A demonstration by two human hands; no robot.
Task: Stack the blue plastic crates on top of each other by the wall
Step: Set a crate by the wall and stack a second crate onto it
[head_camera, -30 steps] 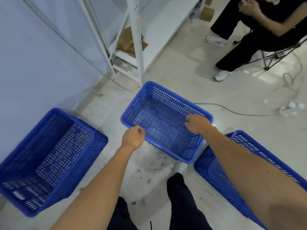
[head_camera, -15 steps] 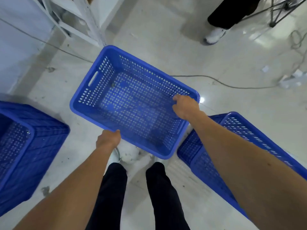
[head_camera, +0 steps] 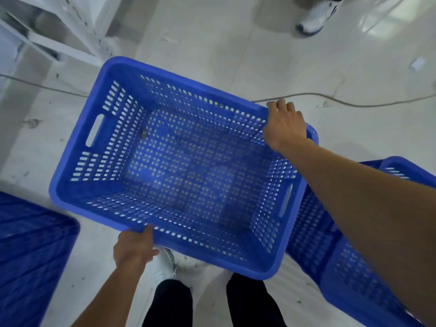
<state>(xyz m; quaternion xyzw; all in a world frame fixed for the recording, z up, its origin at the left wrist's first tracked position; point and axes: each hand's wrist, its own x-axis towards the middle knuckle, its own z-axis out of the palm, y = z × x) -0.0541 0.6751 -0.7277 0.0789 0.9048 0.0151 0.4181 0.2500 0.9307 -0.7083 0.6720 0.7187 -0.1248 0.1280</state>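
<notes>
A blue perforated plastic crate (head_camera: 99,185) fills the middle of the head view, lifted off the floor and open side up. My left hand (head_camera: 133,247) grips its near long rim from below. My right hand (head_camera: 284,125) grips the far right corner of the rim. A second blue crate (head_camera: 30,251) stands at the lower left, partly cut off by the frame. A third blue crate (head_camera: 342,267) sits on the floor at the right, partly under my right forearm.
A white metal shelf frame (head_camera: 77,27) stands at the upper left by the wall. A grey cable (head_camera: 354,105) runs across the pale floor behind the crate. Another person's white shoe (head_camera: 313,16) is at the top right. My own legs (head_camera: 207,303) are below.
The held crate has risen and come closer to me, now filling the view. My head has tilted further down, so the shelf and the seated person slid toward the top edge.
</notes>
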